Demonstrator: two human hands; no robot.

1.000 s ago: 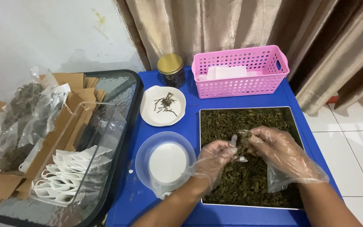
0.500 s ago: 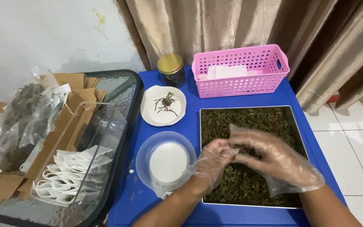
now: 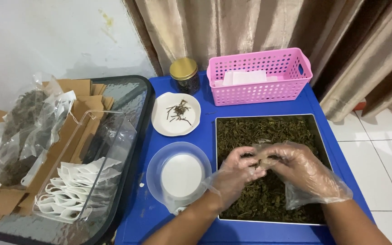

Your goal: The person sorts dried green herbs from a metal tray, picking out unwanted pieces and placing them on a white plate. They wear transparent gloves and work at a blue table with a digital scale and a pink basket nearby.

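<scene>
A square metal tray (image 3: pixel 317 131) full of dark dried leaves (image 3: pixel 259 131) lies on a blue table (image 3: pixel 144 213). Both my hands wear loose clear plastic gloves and meet over the middle of the tray. My left hand (image 3: pixel 236 174) and my right hand (image 3: pixel 302 170) pinch a small clump of leaves between their fingertips, just above the leaf bed. What exactly sits between the fingers is partly hidden by the gloves.
Left of the tray stand a clear plastic bowl (image 3: pixel 178 174) and a white dish with twigs (image 3: pixel 176 113). Behind are a gold-lidded jar (image 3: pixel 184 75) and a pink basket (image 3: pixel 259 77). Further left, a clear box of white sachets (image 3: pixel 75 186) and bagged leaves on cardboard (image 3: pixel 23 131).
My hands have drawn closer together over the tray's middle, and my right hand has come down and left to meet my left hand's fingertips.
</scene>
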